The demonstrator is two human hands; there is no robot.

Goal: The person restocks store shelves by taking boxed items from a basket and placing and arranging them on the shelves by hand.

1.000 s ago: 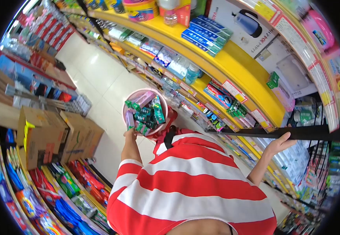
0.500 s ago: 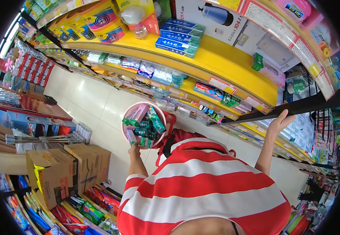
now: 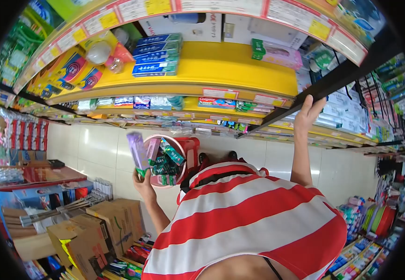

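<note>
My left hand (image 3: 143, 183) is closed on the lower end of a long purple box with a green end (image 3: 138, 150), which stands up beside the pink basket (image 3: 182, 175). Inside the basket lie dark green boxes (image 3: 173, 154) and a pink-purple box (image 3: 153, 148). My right hand (image 3: 309, 114) is wrapped round the black shelf upright (image 3: 326, 79) at the shelf's right end. On the yellow shelf (image 3: 216, 60) near it lies a pink box with a green end (image 3: 277, 53). Blue-and-green cartons (image 3: 156, 55) are stacked farther left.
A red plastic stool (image 3: 192, 150) stands right of the basket. Cardboard boxes (image 3: 113, 224) sit at lower left, near brushes with long handles (image 3: 62, 212). Lower shelves hold toothpaste boxes (image 3: 217, 102). Tiled floor (image 3: 102, 144) runs between the shelves.
My left hand has come up from the basket with the purple box in it. My right hand still grips the upright. The view has turned and moved closer to the yellow shelf.
</note>
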